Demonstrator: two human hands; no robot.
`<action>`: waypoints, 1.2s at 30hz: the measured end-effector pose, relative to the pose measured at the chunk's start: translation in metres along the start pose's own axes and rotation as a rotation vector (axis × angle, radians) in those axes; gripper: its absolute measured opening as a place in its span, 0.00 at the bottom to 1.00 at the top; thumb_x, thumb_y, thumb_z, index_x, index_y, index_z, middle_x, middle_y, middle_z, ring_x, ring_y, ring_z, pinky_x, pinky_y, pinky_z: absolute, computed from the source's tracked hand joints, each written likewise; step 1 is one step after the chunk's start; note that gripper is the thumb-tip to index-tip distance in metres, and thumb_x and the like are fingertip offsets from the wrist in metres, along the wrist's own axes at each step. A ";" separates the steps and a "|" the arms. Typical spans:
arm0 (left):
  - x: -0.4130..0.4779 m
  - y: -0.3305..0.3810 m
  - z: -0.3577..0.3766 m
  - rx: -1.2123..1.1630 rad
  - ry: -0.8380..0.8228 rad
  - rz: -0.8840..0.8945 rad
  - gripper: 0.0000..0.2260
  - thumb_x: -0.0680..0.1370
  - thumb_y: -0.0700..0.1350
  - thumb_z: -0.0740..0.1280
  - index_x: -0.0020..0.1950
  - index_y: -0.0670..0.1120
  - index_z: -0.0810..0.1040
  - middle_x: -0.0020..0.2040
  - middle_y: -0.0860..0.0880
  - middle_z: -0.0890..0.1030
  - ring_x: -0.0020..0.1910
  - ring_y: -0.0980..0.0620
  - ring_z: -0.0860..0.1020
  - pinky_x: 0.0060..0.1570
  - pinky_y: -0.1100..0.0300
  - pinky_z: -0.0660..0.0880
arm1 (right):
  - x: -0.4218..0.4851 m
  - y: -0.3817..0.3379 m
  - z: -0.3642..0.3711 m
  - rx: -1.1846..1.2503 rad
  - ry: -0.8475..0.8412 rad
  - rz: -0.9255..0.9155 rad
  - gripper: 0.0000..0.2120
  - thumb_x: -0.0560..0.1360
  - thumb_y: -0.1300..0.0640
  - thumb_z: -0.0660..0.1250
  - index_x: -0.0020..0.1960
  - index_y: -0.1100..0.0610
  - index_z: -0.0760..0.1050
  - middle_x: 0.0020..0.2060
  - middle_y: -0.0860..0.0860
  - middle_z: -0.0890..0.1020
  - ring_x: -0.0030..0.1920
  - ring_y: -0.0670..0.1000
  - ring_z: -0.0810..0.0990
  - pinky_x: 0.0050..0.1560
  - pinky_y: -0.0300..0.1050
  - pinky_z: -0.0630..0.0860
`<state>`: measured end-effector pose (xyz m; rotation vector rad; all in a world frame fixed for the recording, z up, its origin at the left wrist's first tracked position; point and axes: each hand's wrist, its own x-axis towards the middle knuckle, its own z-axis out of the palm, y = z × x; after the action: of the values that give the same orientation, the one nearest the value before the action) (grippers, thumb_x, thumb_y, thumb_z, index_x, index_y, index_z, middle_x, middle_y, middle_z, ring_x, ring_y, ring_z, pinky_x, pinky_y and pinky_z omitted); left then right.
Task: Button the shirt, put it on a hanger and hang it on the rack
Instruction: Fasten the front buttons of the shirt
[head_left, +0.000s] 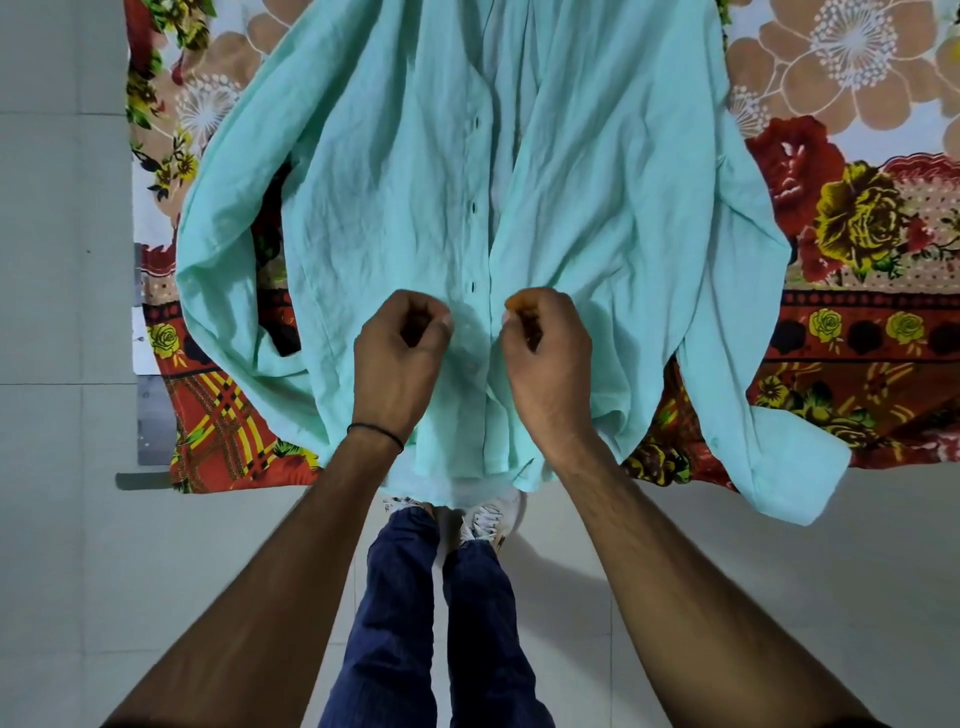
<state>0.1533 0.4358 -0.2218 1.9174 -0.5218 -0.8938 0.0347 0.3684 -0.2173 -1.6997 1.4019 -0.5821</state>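
Mint shirt (395, 171) lies front-up on the floral-covered counter (857, 218), hem hanging off the near edge. Right hand (545, 338) pinches the right front edge low down. Left hand (400, 343) is curled beside the buttonholes (472, 286), can't tell if it's actually got cloth. The front gapes higher up, so I'd worry about hitting the wrong hole, or a tug dragging the shirt off the edge.

A: The shirt (395, 171) is looking like thin, creased, matt cloth.
B: Agreed. The cover (857, 218) under it is showing printed matt fabric, and the floor (779, 545) is appearing as smooth tile.
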 end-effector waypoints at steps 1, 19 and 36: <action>0.005 0.006 0.004 -0.003 -0.018 0.050 0.01 0.75 0.40 0.68 0.45 0.45 0.79 0.41 0.51 0.81 0.38 0.51 0.79 0.40 0.57 0.76 | 0.008 -0.002 0.002 0.025 -0.014 0.010 0.03 0.78 0.63 0.66 0.50 0.61 0.78 0.45 0.54 0.81 0.44 0.49 0.79 0.46 0.40 0.76; 0.052 -0.017 0.024 0.183 -0.072 -0.131 0.04 0.76 0.39 0.70 0.50 0.43 0.79 0.46 0.41 0.82 0.43 0.41 0.82 0.48 0.47 0.81 | 0.045 0.020 0.027 -0.102 -0.174 0.159 0.03 0.75 0.64 0.69 0.47 0.59 0.81 0.47 0.52 0.79 0.45 0.49 0.80 0.49 0.38 0.75; 0.050 -0.024 0.022 -0.155 -0.153 -0.217 0.04 0.77 0.37 0.67 0.48 0.38 0.81 0.38 0.44 0.79 0.36 0.49 0.76 0.40 0.55 0.76 | 0.055 0.016 0.032 0.090 -0.180 0.332 0.05 0.75 0.61 0.71 0.47 0.63 0.83 0.50 0.57 0.80 0.47 0.48 0.79 0.45 0.28 0.71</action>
<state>0.1688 0.4015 -0.2685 1.7958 -0.3260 -1.1935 0.0651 0.3258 -0.2565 -1.3731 1.4628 -0.2939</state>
